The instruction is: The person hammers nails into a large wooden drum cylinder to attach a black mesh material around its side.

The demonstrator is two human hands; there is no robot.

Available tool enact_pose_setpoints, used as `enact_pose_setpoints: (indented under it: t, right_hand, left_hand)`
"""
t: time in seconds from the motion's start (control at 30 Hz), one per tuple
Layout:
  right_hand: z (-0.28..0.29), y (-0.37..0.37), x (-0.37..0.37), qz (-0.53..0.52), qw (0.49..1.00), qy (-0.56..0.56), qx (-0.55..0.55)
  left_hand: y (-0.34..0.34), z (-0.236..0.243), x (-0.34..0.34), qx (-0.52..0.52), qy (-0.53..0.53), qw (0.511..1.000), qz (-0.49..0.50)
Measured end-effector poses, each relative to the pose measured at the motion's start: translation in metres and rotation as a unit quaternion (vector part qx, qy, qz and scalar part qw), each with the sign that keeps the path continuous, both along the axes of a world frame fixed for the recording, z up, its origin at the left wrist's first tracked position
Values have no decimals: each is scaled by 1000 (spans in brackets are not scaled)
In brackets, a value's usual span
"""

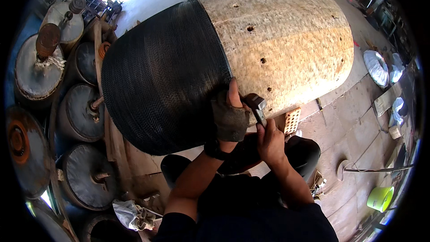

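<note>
In front of me lies a large wooden drum (304,31), pale and mottled, with several dark holes. Its left part is covered by a black, finely ridged covering (165,76). My left hand (230,116), in a dark fingerless glove, is at the near side by the covering's edge. One finger stretches up along that edge, while the others curl; what they hold, if anything, is hidden. My right hand (271,143) is closed round the handle of a hammer (257,104). The hammer's metal head is beside the left hand's fingertips, close to the drum's surface.
Several dark rollers with shafts (83,112) are stacked at the left beside wooden beams (112,134). A perforated brick (292,120) stands under the drum's near right side. White bundles (376,68) and a lime-green bucket (380,198) are on the right; a grey cloth bag (132,215) is at lower left.
</note>
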State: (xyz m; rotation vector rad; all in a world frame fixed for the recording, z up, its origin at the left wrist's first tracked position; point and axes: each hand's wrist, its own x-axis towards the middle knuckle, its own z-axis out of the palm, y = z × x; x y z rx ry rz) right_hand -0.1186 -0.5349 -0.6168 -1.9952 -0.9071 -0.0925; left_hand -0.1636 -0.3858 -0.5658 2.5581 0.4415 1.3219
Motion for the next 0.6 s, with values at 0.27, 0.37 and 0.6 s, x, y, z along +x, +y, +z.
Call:
enact_pose_setpoints:
  t: [0.27,0.37,0.6]
  right_hand:
    - [-8,-8,-2,33,995,7,98]
    - [2,6,8,20,1000,13,10]
    - [-14,-2,2,14,996,-36,81]
  left_hand:
    - [-27,-45,-58,11,63,997,-42]
    - [-42,-95,-79,-13,174,980,-98]
    - [-70,-182,-100,-7,313,937,-153]
